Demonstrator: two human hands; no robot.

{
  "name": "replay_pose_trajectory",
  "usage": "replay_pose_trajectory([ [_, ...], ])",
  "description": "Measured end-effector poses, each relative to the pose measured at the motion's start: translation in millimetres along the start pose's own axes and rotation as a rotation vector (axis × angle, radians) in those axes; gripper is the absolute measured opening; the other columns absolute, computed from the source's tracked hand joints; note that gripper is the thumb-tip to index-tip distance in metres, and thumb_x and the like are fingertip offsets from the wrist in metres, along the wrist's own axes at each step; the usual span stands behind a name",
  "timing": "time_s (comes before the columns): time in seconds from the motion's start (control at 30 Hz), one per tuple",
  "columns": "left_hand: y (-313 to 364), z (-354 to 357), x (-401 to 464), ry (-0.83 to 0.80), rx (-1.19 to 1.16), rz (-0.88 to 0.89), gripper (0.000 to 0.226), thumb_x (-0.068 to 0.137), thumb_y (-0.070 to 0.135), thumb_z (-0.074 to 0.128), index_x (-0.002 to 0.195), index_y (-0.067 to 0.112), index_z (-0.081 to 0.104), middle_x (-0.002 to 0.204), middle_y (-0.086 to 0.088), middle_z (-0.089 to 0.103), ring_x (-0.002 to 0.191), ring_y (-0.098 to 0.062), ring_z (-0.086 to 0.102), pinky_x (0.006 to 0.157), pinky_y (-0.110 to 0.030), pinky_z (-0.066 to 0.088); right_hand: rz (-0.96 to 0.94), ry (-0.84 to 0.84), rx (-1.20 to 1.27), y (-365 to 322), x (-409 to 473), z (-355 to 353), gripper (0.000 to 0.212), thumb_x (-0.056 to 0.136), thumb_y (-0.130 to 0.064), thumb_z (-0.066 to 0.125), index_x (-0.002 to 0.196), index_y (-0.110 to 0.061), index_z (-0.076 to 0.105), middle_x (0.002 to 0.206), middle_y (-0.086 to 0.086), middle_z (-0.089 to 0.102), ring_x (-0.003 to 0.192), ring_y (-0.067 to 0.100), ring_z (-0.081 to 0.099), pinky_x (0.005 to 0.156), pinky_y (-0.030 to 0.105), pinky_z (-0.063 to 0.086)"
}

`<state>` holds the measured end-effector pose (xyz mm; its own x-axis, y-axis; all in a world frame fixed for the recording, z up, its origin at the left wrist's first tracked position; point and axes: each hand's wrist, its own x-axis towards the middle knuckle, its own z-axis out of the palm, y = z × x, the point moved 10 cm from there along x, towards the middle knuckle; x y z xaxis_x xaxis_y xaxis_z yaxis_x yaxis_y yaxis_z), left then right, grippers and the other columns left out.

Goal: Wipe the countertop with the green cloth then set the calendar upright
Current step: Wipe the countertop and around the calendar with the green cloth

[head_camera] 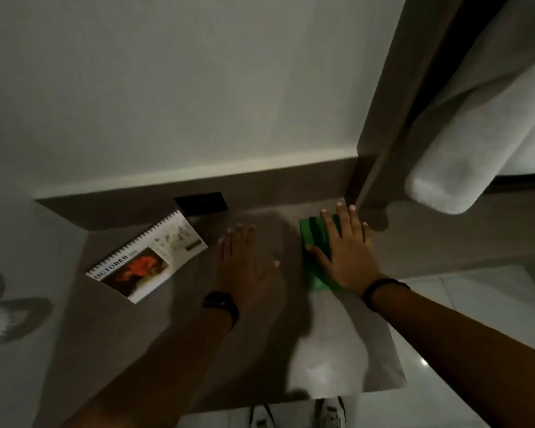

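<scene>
The green cloth point(314, 242) lies on the brown countertop point(179, 335), near its back right corner. My right hand point(345, 251) presses flat on the cloth with fingers spread. My left hand point(247, 264) rests flat on the bare countertop just left of the cloth, fingers apart, holding nothing. The spiral-bound calendar point(150, 259) lies flat on the countertop to the left, showing an October page with a red flower picture.
A dark rectangular object point(201, 203) stands against the low back ledge behind the calendar. A white rolled towel point(464, 156) hangs above on the right. A wooden upright point(383, 143) borders the countertop's right back corner. Tiled floor and shoes show below.
</scene>
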<state>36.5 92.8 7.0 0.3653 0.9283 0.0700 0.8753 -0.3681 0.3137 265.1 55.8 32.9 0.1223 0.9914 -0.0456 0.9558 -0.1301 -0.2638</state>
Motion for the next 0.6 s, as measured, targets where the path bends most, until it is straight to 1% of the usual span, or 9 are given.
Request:
replay_pose_trajectory([
  [0.03, -7.5, 23.5, -4.6, -0.042, -0.015, -0.025, 0.096, 0.092, 0.071, 0.052, 0.164, 0.012, 0.027, 0.169, -0.022, 0.030, 0.156, -0.046, 0.024, 0.127, -0.062, 0.016, 0.028, -0.063, 0.005, 7.2, 1.5, 22.2, 0.085, 0.095, -0.075, 0.026, 0.163, -0.025, 0.017, 0.173, 0.015, 0.010, 0.158, 0.042, 0.005, 0.123, 0.066, 0.018],
  [0.07, -14.8, 38.6, -6.7, -0.057, -0.009, -0.049, 0.096, 0.092, 0.070, 0.053, 0.165, 0.013, 0.026, 0.169, -0.021, 0.030, 0.156, -0.045, 0.023, 0.128, -0.061, 0.013, 0.045, -0.090, 0.003, 13.8, 4.9, 40.5, 0.085, 0.095, -0.076, 0.026, 0.163, -0.027, 0.016, 0.173, 0.015, 0.010, 0.158, 0.042, 0.006, 0.122, 0.066, 0.018],
  [0.13, -29.6, 71.3, -16.0, -0.109, 0.036, -0.073, 0.094, 0.093, 0.070, 0.052, 0.163, 0.012, 0.029, 0.167, -0.021, 0.032, 0.155, -0.045, 0.025, 0.127, -0.063, 0.015, 0.060, -0.145, -0.023, 24.5, 10.1, 77.5, 0.087, 0.092, -0.080, 0.026, 0.164, -0.032, 0.009, 0.174, 0.013, 0.006, 0.158, 0.042, 0.003, 0.121, 0.068, 0.017],
  [0.2, -36.7, 93.1, -19.3, -0.134, 0.057, -0.068, 0.091, 0.095, 0.072, 0.046, 0.164, 0.015, 0.030, 0.168, -0.019, 0.031, 0.156, -0.043, 0.022, 0.126, -0.063, 0.014, 0.072, -0.175, 0.006, 30.1, 20.1, 105.2, 0.093, 0.088, -0.087, 0.023, 0.163, -0.036, 0.001, 0.174, 0.012, 0.000, 0.158, 0.042, -0.002, 0.121, 0.070, 0.014],
  [0.3, -41.3, 103.6, -19.1, -0.090, 0.121, -0.039, 0.086, 0.097, 0.072, 0.041, 0.166, 0.024, 0.023, 0.172, -0.014, 0.024, 0.159, -0.039, 0.016, 0.127, -0.061, 0.008, 0.123, -0.154, 0.036, 31.5, 33.2, 122.1, 0.096, 0.084, -0.090, 0.025, 0.162, -0.040, 0.001, 0.174, 0.012, -0.002, 0.158, 0.044, -0.005, 0.119, 0.073, 0.005],
  [0.37, -43.0, 106.5, -19.4, -0.063, 0.136, -0.037, 0.086, 0.096, 0.072, 0.041, 0.167, 0.027, 0.021, 0.173, -0.012, 0.023, 0.160, -0.038, 0.015, 0.127, -0.061, 0.009, 0.149, -0.099, 0.020, 28.6, 34.3, 125.0, 0.085, 0.092, -0.080, 0.027, 0.163, -0.038, 0.007, 0.174, 0.014, 0.003, 0.157, 0.046, -0.001, 0.120, 0.072, 0.005],
  [0.47, -43.1, 104.0, -19.1, -0.045, 0.132, -0.049, 0.086, 0.096, 0.073, 0.041, 0.167, 0.028, 0.021, 0.173, -0.012, 0.024, 0.160, -0.037, 0.014, 0.127, -0.062, 0.011, 0.157, -0.019, 0.029, 24.1, 34.0, 122.9, 0.067, 0.102, -0.053, 0.033, 0.163, -0.031, 0.016, 0.173, 0.017, 0.008, 0.158, 0.045, 0.005, 0.124, 0.068, 0.014],
  [0.53, -41.6, 103.0, -20.2, -0.077, 0.106, -0.055, 0.087, 0.096, 0.073, 0.040, 0.167, 0.027, 0.021, 0.173, -0.012, 0.023, 0.160, -0.037, 0.014, 0.127, -0.061, 0.012, 0.164, 0.008, 0.071, 23.1, 33.2, 121.5, 0.064, 0.102, -0.037, 0.040, 0.163, -0.025, 0.022, 0.172, 0.018, 0.012, 0.158, 0.042, 0.008, 0.124, 0.064, 0.019],
  [0.6, -43.3, 98.1, -27.0, -0.119, 0.075, -0.037, 0.088, 0.097, 0.074, 0.040, 0.167, 0.026, 0.020, 0.174, -0.012, 0.020, 0.161, -0.036, 0.012, 0.127, -0.061, 0.012, 0.170, 0.040, 0.146, 17.5, 27.9, 118.5, 0.064, 0.101, -0.026, 0.046, 0.161, -0.019, 0.028, 0.171, 0.019, 0.016, 0.158, 0.040, 0.013, 0.124, 0.062, 0.022],
])
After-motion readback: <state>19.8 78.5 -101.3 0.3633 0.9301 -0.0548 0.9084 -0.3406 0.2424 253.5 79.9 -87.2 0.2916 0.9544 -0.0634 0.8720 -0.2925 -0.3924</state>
